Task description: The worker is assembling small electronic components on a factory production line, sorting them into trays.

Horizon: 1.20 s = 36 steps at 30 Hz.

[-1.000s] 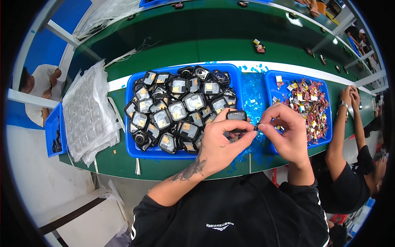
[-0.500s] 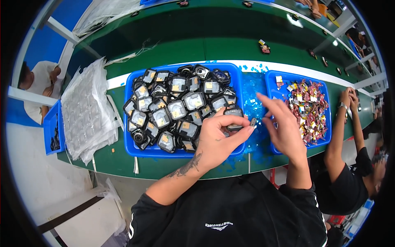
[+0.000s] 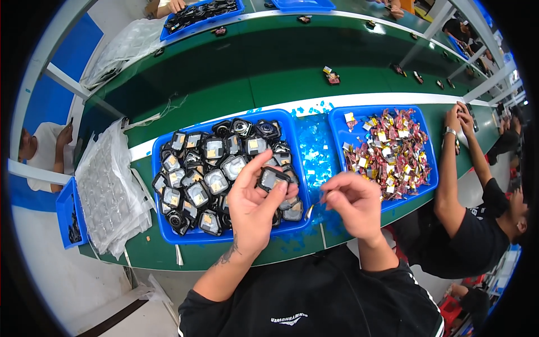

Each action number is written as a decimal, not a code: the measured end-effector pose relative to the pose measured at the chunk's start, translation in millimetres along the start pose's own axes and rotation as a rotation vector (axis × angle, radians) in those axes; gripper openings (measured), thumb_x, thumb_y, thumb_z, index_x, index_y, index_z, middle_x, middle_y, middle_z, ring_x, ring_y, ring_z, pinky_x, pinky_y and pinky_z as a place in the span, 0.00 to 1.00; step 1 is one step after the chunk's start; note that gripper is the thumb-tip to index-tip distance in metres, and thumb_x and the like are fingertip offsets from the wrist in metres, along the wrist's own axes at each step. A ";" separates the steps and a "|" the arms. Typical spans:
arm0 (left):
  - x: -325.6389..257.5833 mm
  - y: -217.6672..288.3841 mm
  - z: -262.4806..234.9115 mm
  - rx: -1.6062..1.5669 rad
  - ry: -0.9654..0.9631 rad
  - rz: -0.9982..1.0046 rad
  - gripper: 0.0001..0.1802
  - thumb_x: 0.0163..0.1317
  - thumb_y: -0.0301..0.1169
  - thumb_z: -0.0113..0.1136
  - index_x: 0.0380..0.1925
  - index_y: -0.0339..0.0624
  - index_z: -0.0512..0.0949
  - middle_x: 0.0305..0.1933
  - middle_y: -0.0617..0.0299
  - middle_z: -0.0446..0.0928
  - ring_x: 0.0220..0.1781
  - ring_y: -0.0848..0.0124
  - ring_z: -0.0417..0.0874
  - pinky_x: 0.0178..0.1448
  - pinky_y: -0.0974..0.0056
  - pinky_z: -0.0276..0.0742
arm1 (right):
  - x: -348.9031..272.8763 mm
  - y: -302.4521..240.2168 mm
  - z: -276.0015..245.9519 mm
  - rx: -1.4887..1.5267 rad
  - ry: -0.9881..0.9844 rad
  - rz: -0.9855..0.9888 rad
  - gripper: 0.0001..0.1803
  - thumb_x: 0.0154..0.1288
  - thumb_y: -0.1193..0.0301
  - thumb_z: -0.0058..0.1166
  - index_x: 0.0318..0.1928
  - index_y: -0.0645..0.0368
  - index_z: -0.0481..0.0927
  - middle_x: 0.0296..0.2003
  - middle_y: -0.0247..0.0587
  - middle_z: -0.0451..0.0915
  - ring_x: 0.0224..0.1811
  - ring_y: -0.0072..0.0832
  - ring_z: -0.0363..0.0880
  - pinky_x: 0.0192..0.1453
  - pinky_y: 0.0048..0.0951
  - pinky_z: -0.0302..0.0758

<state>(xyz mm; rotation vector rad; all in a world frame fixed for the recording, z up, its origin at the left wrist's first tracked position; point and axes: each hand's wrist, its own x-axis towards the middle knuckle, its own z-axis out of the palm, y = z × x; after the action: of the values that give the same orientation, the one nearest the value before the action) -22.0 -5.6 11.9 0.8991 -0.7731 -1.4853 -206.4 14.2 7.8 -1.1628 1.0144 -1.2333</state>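
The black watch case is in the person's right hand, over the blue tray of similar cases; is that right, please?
Not quite: the head view shows the black watch case in the left hand, over the blue tray of similar cases.

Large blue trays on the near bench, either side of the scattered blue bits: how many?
2: the left tray, holding black cases, partly behind the left hand; the right tray, holding reddish parts. None seems hidden.

Tiny sliver [image 3: 309, 212] — unclear, black shirt [image 3: 337, 292] — cut off
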 end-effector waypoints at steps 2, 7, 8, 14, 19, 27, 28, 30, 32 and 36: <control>3.6 -8.9 -4.1 0.013 0.010 0.019 0.24 0.62 0.15 0.57 0.59 0.32 0.68 0.47 0.55 0.77 0.48 0.70 0.82 0.54 0.67 0.79 | -1.3 -0.2 4.2 -0.115 -0.076 0.091 0.10 0.64 0.80 0.58 0.46 0.67 0.82 0.39 0.40 0.82 0.40 0.21 0.81 0.44 0.23 0.80; 1.3 -18.0 6.0 -0.074 0.067 0.039 0.18 0.62 0.17 0.61 0.52 0.30 0.73 0.45 0.57 0.79 0.46 0.76 0.81 0.50 0.73 0.77 | -7.7 0.0 10.9 -0.165 -0.084 0.066 0.11 0.63 0.80 0.60 0.46 0.65 0.83 0.40 0.44 0.83 0.40 0.23 0.82 0.43 0.23 0.80; 0.9 -15.9 8.1 -0.079 0.064 0.014 0.18 0.63 0.18 0.60 0.53 0.29 0.74 0.44 0.55 0.80 0.45 0.76 0.81 0.49 0.72 0.78 | -8.6 -0.6 10.4 -0.149 -0.064 0.053 0.11 0.62 0.80 0.60 0.46 0.65 0.83 0.39 0.44 0.83 0.39 0.24 0.83 0.43 0.23 0.80; -1.2 -23.1 8.8 -0.068 0.045 0.005 0.14 0.64 0.18 0.59 0.50 0.28 0.75 0.44 0.54 0.83 0.44 0.74 0.83 0.49 0.71 0.79 | -3.9 -10.2 14.3 -0.350 -0.091 -0.093 0.09 0.56 0.83 0.63 0.39 0.65 0.85 0.33 0.43 0.84 0.34 0.27 0.83 0.38 0.24 0.80; -14.0 -21.3 11.2 -0.075 -0.098 -0.044 0.16 0.67 0.18 0.56 0.54 0.29 0.73 0.51 0.51 0.80 0.52 0.72 0.82 0.57 0.70 0.77 | 1.8 -16.1 18.9 -0.614 0.092 -0.278 0.09 0.54 0.84 0.64 0.38 0.65 0.86 0.31 0.43 0.83 0.28 0.28 0.82 0.31 0.25 0.77; -23.6 -30.6 -1.5 -0.058 -0.200 -0.037 0.24 0.69 0.19 0.52 0.65 0.27 0.65 0.58 0.51 0.77 0.59 0.71 0.78 0.62 0.68 0.74 | 4.3 -26.7 28.7 -0.654 0.099 -0.194 0.06 0.54 0.83 0.64 0.35 0.64 0.85 0.26 0.39 0.82 0.19 0.21 0.72 0.22 0.22 0.66; -23.4 -31.5 -2.4 -0.050 -0.225 -0.027 0.23 0.69 0.19 0.52 0.64 0.27 0.66 0.59 0.51 0.77 0.59 0.71 0.78 0.62 0.68 0.74 | 4.6 -27.4 28.6 -0.654 0.101 -0.189 0.06 0.54 0.83 0.64 0.35 0.64 0.85 0.26 0.39 0.82 0.19 0.21 0.72 0.22 0.22 0.66; -23.9 -31.3 -3.1 -0.035 -0.257 -0.009 0.23 0.70 0.18 0.51 0.64 0.27 0.67 0.59 0.51 0.76 0.59 0.72 0.78 0.62 0.69 0.74 | 5.7 -28.2 28.3 -0.666 0.084 -0.212 0.05 0.54 0.82 0.64 0.32 0.62 0.84 0.24 0.37 0.81 0.16 0.20 0.68 0.20 0.23 0.63; -24.8 -30.0 -3.5 -0.022 -0.247 -0.020 0.23 0.70 0.19 0.51 0.64 0.27 0.66 0.59 0.51 0.76 0.59 0.71 0.77 0.62 0.69 0.73 | 8.0 -29.3 27.6 -0.673 0.068 -0.206 0.04 0.54 0.81 0.64 0.32 0.62 0.84 0.23 0.37 0.81 0.16 0.20 0.68 0.20 0.23 0.63; -25.9 -26.2 -3.7 0.047 -0.248 -0.037 0.23 0.70 0.19 0.50 0.65 0.28 0.66 0.59 0.52 0.76 0.57 0.75 0.77 0.60 0.71 0.73 | 9.8 -34.0 27.0 -0.736 0.025 -0.191 0.04 0.53 0.80 0.64 0.31 0.61 0.84 0.23 0.37 0.81 0.16 0.20 0.68 0.20 0.23 0.62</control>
<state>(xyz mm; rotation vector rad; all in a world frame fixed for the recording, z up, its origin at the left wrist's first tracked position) -30.8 23.0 -10.0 0.7754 -0.9797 -1.6367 -184.2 7.9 45.8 -1.8430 1.4637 -1.0372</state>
